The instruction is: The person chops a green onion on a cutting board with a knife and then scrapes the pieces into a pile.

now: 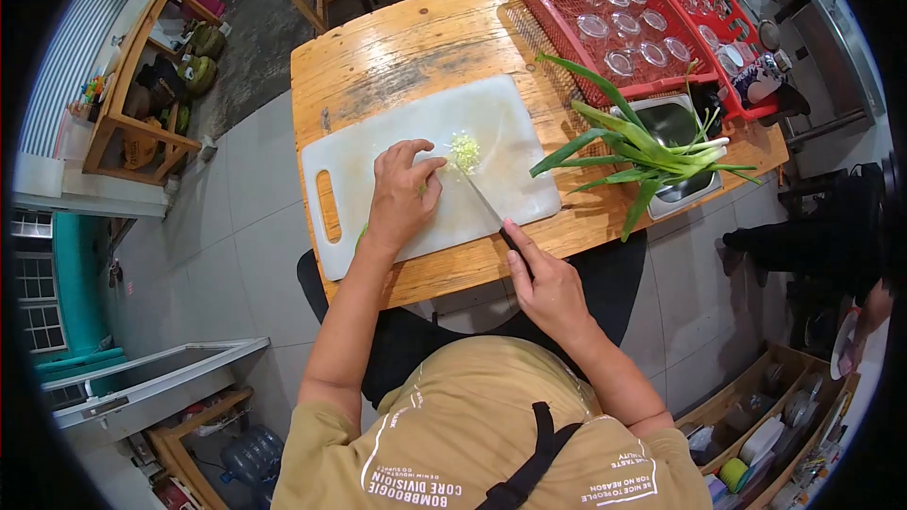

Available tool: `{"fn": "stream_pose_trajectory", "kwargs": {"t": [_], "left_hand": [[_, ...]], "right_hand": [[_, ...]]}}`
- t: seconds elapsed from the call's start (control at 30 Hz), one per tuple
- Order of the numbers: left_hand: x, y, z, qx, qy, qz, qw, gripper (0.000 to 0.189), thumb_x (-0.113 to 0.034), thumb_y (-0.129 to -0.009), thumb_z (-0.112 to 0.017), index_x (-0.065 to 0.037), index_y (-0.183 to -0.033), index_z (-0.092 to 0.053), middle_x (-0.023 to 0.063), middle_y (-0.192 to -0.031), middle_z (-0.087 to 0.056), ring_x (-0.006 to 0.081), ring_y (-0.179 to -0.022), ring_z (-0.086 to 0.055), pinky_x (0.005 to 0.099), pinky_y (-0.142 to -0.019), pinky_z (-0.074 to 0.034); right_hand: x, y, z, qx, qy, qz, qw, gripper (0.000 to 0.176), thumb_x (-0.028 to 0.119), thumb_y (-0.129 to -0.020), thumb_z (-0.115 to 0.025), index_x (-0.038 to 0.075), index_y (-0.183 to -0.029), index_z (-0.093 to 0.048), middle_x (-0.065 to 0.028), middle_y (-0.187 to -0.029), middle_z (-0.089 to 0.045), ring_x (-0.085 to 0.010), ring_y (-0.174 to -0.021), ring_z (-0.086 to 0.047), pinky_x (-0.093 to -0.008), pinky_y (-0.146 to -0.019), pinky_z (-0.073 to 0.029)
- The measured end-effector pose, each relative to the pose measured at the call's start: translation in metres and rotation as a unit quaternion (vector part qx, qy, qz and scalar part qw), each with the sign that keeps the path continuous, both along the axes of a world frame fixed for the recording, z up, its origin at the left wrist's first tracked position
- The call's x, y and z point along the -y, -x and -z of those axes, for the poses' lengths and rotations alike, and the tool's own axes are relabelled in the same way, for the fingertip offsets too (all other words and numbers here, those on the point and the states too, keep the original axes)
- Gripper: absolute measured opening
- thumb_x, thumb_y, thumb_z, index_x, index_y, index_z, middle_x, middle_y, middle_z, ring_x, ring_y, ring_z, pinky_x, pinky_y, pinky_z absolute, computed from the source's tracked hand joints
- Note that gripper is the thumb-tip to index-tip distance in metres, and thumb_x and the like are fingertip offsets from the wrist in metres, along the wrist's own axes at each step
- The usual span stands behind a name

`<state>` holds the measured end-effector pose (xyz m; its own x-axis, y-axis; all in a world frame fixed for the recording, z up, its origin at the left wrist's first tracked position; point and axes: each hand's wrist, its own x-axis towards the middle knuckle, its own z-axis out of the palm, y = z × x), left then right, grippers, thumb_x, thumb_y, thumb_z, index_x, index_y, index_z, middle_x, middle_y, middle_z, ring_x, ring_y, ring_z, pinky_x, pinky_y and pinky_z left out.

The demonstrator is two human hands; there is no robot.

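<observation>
On the white cutting board [491, 109] lies a small heap of finely chopped green onion [464, 149]. My right hand [548, 288] grips the black handle of a knife [486, 205], whose blade tip reaches the heap's near edge. Left of the blade, my left hand [402, 191] has its fingers curled down at the board, closed on a green onion. Mostly the palm hides this stalk; a bit of green shows between the fingers and beside the wrist. A bunch of whole green onions [652, 153] rests across a metal container [673, 194] to the right.
The wooden table [397, 42] carries a red crate [529, 14] of upturned glasses at the far right. Another red basket [742, 94] stands beside it. At the right edge, another person's hand [869, 316] holds a plate, near a wooden drawer unit [756, 406] of dishes.
</observation>
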<state>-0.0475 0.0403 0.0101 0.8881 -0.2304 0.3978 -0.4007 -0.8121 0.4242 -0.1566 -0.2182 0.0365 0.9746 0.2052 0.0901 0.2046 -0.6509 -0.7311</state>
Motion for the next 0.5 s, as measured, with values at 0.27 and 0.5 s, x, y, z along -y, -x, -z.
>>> {"fn": "stream_pose_trajectory", "kwargs": {"t": [0.27,0.5], "left_hand": [[0.0013,0.0090,0.0010,0.002,0.033,0.011,0.999,0.018,-0.007,-0.089,-0.079,-0.009,-0.107,-0.079,0.0082,-0.120,-0.069,0.0291,-0.120,-0.065,0.0473,-0.110,-0.044],[-0.0056,0.0084,-0.0003,-0.002,0.036,-0.010,0.999,0.021,-0.007,-0.093,-0.077,-0.008,-0.114,-0.078,0.0094,-0.117,-0.072,0.0297,-0.118,-0.066,0.0468,-0.110,-0.044]], "right_hand": [[0.0046,-0.0047,-0.0034,-0.212,-0.159,0.028,0.964,0.044,0.025,-0.114,-0.057,0.013,-0.156,-0.059,-0.0217,-0.069,-0.065,-0.0386,-0.064,-0.067,-0.0456,-0.065,-0.052],[0.0003,-0.0006,0.0001,-0.099,-0.087,0.016,0.991,0.045,0.026,-0.112,-0.059,0.017,-0.156,-0.060,-0.0219,-0.076,-0.070,-0.0413,-0.070,-0.071,-0.0476,-0.068,-0.055]]}}
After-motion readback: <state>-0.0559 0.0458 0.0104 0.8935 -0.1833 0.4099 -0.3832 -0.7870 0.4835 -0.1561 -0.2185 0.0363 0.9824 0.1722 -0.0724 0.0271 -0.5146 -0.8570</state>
